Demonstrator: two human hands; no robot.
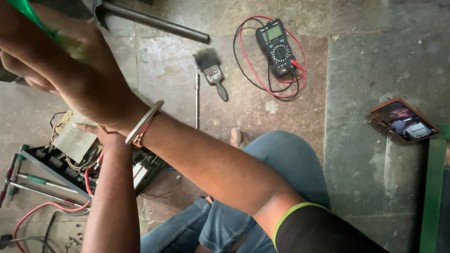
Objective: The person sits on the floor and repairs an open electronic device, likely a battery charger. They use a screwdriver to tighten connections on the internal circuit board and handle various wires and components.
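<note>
The green-handled tool (28, 14) sits at 10 o'clock in the view, held in the right hand (61, 65); the grip is closed around its handle, and the tip is out of view. The right forearm crosses from 4 o'clock to 10 o'clock, with a metal bangle (143, 121) at the wrist. The left hand (91, 127) lies beneath it at 9 o'clock, on the opened electrical unit (70, 154); its grip is hidden by the right wrist and cannot be told.

The right forearm covers part of the unit. A beige component (72, 140) and red wires (47, 208) show on and below it. Screwdrivers (28, 180) lie just beside the unit at 8 o'clock.

At 12 o'clock lie a paintbrush (212, 72) and a thin metal rod (197, 100), close together. A multimeter (276, 47) with red and black leads lies at 1 o'clock. A dark pipe (154, 21) lies at 11 o'clock. A phone (405, 121) in an orange case lies at 3 o'clock, well apart from the rest.

Everything rests on a stone-slab floor (370, 61), grey and stained. The person sits on it, in blue jeans (281, 159).
</note>
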